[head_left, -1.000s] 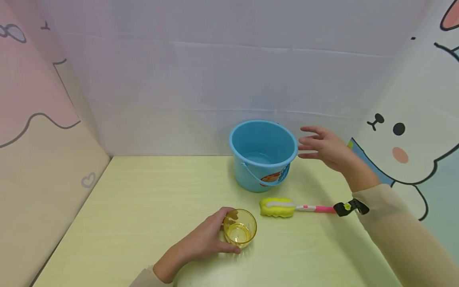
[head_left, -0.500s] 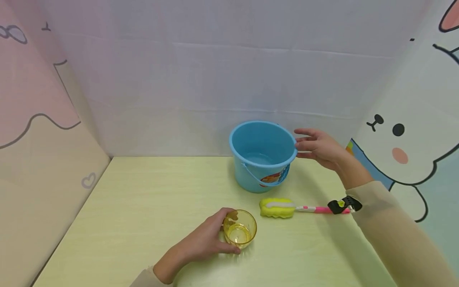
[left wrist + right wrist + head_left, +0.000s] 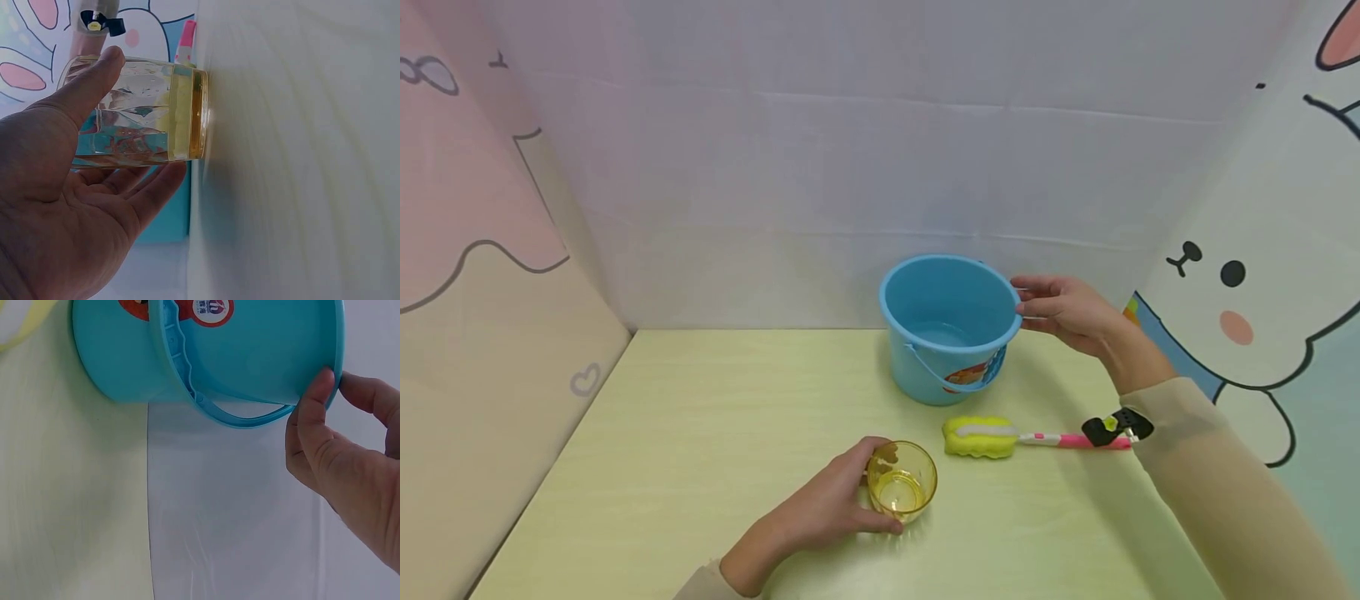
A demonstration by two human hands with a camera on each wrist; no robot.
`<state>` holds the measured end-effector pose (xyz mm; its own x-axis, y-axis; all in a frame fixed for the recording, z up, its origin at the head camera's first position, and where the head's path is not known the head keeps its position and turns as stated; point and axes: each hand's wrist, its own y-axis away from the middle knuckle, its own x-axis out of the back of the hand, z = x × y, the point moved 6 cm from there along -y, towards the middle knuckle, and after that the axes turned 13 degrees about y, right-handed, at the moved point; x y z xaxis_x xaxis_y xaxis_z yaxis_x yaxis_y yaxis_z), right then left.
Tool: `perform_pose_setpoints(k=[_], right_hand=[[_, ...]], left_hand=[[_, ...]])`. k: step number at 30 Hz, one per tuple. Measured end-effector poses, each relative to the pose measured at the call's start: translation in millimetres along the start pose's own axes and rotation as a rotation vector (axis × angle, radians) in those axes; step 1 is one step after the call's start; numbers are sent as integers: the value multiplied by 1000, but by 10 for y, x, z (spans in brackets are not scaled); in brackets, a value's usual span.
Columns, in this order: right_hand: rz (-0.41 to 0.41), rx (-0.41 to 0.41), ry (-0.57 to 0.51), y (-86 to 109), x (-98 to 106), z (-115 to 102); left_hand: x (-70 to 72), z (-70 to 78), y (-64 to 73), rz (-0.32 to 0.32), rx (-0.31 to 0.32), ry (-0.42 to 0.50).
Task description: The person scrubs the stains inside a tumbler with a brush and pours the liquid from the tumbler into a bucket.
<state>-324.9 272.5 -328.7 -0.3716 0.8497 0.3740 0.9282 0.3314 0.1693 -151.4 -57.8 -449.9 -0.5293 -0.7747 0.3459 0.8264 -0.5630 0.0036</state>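
My left hand (image 3: 835,500) grips a transparent amber glass cup (image 3: 917,483), thumb on its near side and fingers round the far side. The cup is upright, its base right at the tabletop in the left wrist view. Further back stands a light blue bucket (image 3: 913,367) with its handle hanging down in front. My right hand (image 3: 1067,312) pinches the bucket's right rim; in the right wrist view the fingers (image 3: 319,419) lie on both sides of that rim. Between cup and bucket lies a bottle brush (image 3: 981,437) with a yellow sponge head and pink-and-white handle.
A pale wood-grain table (image 3: 715,417) carries everything. A white cloth wall (image 3: 775,183) rises close behind the bucket. Cartoon-printed panels stand on both sides, the right panel (image 3: 1262,250) near my right forearm. My right sleeve passes over the brush handle's end.
My right hand has moved left to the bucket's rim and its fingers have closed in on it. The left hand and cup have stayed in place.
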Motion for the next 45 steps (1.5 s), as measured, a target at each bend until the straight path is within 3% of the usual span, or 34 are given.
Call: perform_pose_setpoints(k=[12,45], right_hand=[[-21,16,-37,-20,-3,40],[-34,29,-13,-54,-22,57]], left_hand=[[-2,-4,-4,3,-2,-9],[8,-4,-3,1,-21,8]])
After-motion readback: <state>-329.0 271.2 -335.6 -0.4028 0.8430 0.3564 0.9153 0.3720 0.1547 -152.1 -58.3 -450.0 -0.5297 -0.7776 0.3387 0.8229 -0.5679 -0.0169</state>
